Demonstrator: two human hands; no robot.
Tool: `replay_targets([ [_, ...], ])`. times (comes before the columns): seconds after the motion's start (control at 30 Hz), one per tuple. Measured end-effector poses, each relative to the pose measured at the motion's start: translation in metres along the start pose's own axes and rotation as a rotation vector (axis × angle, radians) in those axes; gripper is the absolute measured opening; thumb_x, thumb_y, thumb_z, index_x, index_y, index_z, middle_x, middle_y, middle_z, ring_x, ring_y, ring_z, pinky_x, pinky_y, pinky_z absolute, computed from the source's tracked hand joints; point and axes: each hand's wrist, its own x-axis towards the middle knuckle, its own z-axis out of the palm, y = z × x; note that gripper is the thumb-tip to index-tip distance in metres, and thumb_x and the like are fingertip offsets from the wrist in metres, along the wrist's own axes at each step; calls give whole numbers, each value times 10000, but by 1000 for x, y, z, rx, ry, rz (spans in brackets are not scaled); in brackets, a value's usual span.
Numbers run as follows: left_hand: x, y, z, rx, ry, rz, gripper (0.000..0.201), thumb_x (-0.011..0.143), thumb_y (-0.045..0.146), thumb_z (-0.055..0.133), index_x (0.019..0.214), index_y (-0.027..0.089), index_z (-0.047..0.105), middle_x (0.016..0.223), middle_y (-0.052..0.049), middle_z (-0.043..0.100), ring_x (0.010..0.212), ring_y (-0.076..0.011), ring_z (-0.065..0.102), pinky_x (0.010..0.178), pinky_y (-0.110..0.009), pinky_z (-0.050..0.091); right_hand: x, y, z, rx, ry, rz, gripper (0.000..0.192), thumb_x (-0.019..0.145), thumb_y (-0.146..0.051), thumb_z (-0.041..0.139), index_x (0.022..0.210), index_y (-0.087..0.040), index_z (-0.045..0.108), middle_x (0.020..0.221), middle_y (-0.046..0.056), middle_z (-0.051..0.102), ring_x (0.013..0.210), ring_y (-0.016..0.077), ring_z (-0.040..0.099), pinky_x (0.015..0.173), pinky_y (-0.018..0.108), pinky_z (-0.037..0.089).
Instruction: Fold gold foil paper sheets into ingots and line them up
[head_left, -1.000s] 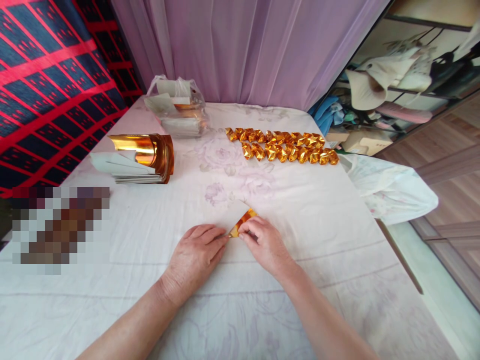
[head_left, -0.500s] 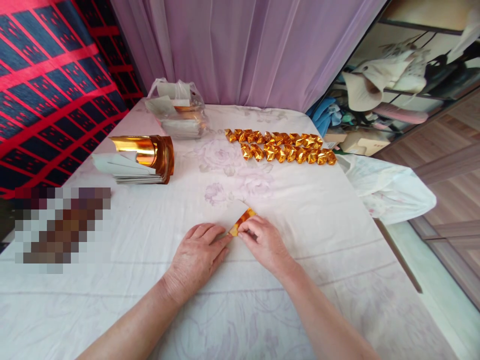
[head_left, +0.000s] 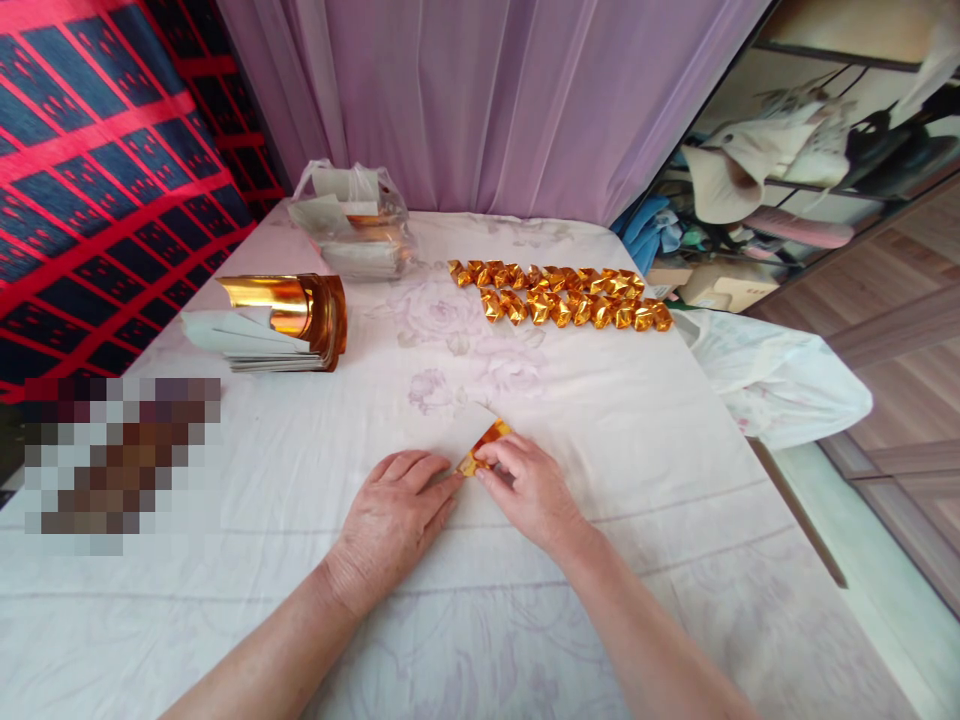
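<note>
A sheet of foil paper (head_left: 471, 425), pale on one side and shiny gold on the other, lies on the tablecloth with a folded gold strip along its near right edge. My left hand (head_left: 397, 505) rests flat, its fingers stretched out and the tips at the paper's near left corner. On the gold fold, my right hand (head_left: 531, 490) pinches the paper between thumb and fingers. Its fingers hide part of the strip.
Two rows of folded gold foil pieces (head_left: 577, 307) lie at the back right. A stack of curled foil sheets (head_left: 289, 325) stands back left, before a plastic bag of sheets (head_left: 360, 235). A blurred patch (head_left: 124, 460) covers something at the left. A purple curtain (head_left: 480, 110) hangs behind.
My right thumb and fingers have shifted slightly along the gold strip toward its near end. My left hand has stayed almost still.
</note>
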Motion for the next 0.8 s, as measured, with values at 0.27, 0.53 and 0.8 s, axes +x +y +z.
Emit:
replay_targets([
  [0.27, 0, 0, 1, -6, 12, 0, 241, 954, 263, 533, 1127, 219, 694, 1097, -58, 683, 1039, -248, 593, 912, -444, 518, 0, -4, 6, -14, 148, -53, 93, 876, -190, 586, 788, -221, 587, 761, 9, 658, 746, 167, 603, 695, 287, 441],
  [0.53, -1, -3, 0, -12, 49, 1, 239, 962, 263, 519, 1116, 217, 696, 1117, -59, 690, 1056, -251, 601, 933, -462, 512, 1, 14, -5, -8, 282, -21, 119, 918, -220, 526, 879, -220, 639, 823, 24, 684, 765, 153, 636, 716, 269, 492],
  [0.8, -1, -13, -2, 51, 90, 8, 262, 984, 266, 464, 1073, 229, 708, 1129, -53, 704, 1070, -246, 624, 977, -490, 484, 0, 43, -12, -289, 315, 74, 215, 879, -215, 520, 941, -228, 725, 934, 68, 684, 829, 196, 626, 756, 313, 497],
])
